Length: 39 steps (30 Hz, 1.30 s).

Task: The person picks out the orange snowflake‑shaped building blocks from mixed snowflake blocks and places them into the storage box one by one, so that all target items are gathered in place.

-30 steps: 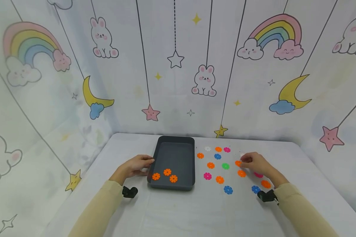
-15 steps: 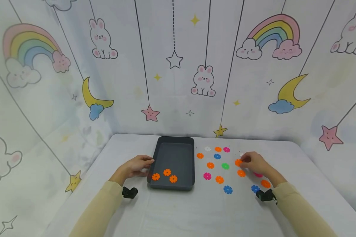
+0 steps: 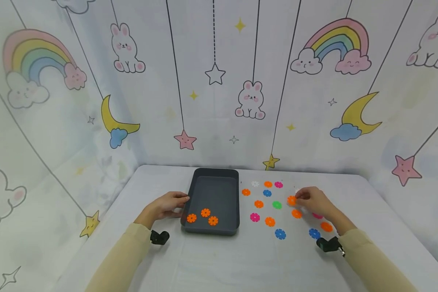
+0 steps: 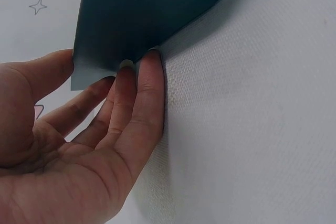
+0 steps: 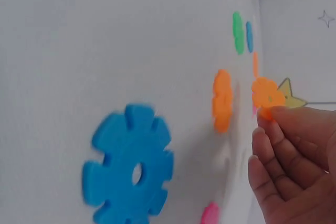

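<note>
Holding tray (image 3: pixel 214 192) by left edge (image 3: pixel 193 187), pinching orange disc (image 3: pixel 291 200), hands (image 3: pixel 315 200) apart.

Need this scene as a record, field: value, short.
Left hand: grips tray at its left side
Right hand: pinches orange disc
In tray: three orange discs, near end
Loose discs: orange, pink, blue, green, white; on table, right of tray
Backdrop: printed rainbows, rabbits, moons, stars
</note>
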Each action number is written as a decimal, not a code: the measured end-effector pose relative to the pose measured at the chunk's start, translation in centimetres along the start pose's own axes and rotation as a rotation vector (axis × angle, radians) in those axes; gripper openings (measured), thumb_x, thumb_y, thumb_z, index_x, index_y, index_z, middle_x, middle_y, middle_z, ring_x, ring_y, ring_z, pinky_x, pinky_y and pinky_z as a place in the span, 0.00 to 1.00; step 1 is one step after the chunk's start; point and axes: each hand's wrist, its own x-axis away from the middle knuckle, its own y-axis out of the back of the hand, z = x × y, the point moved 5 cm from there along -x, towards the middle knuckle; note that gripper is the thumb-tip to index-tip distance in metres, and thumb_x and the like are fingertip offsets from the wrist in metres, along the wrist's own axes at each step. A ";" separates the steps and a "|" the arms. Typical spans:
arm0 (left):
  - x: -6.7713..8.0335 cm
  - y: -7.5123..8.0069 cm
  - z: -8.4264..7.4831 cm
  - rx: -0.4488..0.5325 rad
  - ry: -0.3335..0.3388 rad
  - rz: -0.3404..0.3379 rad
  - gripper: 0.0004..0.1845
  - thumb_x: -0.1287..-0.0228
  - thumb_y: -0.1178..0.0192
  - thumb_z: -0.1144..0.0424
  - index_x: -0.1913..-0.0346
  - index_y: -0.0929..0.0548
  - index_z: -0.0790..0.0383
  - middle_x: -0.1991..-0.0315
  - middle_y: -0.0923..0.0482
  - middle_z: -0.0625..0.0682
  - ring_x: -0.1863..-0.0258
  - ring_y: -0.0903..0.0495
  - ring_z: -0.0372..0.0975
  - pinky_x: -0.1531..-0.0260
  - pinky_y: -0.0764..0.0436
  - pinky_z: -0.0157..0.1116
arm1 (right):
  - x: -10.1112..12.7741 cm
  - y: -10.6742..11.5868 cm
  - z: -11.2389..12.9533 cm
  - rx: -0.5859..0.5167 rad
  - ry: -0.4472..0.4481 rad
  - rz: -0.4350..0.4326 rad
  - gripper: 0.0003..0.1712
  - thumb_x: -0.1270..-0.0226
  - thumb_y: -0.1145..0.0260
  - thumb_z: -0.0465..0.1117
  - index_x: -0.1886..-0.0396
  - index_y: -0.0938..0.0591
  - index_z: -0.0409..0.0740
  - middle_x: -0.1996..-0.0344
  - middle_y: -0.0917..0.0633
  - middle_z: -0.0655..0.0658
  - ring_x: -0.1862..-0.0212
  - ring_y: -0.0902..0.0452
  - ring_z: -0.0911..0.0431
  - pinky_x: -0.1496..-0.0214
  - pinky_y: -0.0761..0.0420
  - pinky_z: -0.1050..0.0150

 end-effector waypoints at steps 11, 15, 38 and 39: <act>0.1 -0.1 0.0 -0.007 -0.004 0.003 0.28 0.21 0.43 0.56 0.28 0.31 0.70 0.35 0.27 0.65 0.37 0.26 0.54 0.49 0.14 0.47 | -0.1 -1.0 4.4 -0.092 0.059 -0.006 0.12 0.28 0.31 0.38 0.52 0.16 0.35 0.59 0.13 0.43 0.55 0.18 0.49 0.50 0.15 0.57; 0.0 -0.1 0.0 -0.014 -0.006 -0.001 0.27 0.21 0.43 0.56 0.29 0.31 0.70 0.35 0.27 0.64 0.37 0.26 0.54 0.49 0.14 0.47 | -0.2 -1.8 6.2 -0.117 0.062 -0.004 0.11 0.28 0.31 0.37 0.52 0.16 0.35 0.60 0.13 0.44 0.55 0.18 0.49 0.49 0.14 0.56; 0.1 0.0 0.0 -0.012 -0.004 0.001 0.27 0.21 0.44 0.57 0.29 0.31 0.70 0.35 0.27 0.64 0.37 0.26 0.54 0.49 0.14 0.47 | -1.7 -7.8 14.6 -0.221 0.254 0.116 0.04 0.29 0.31 0.35 0.58 0.14 0.39 0.64 0.13 0.47 0.59 0.17 0.50 0.54 0.14 0.62; 0.2 0.0 0.0 -0.012 -0.004 0.001 0.27 0.21 0.44 0.57 0.29 0.31 0.70 0.35 0.27 0.64 0.37 0.26 0.54 0.49 0.14 0.46 | -1.8 -8.1 14.9 -0.219 0.261 0.120 0.04 0.29 0.31 0.35 0.58 0.14 0.39 0.64 0.13 0.47 0.60 0.17 0.51 0.54 0.14 0.62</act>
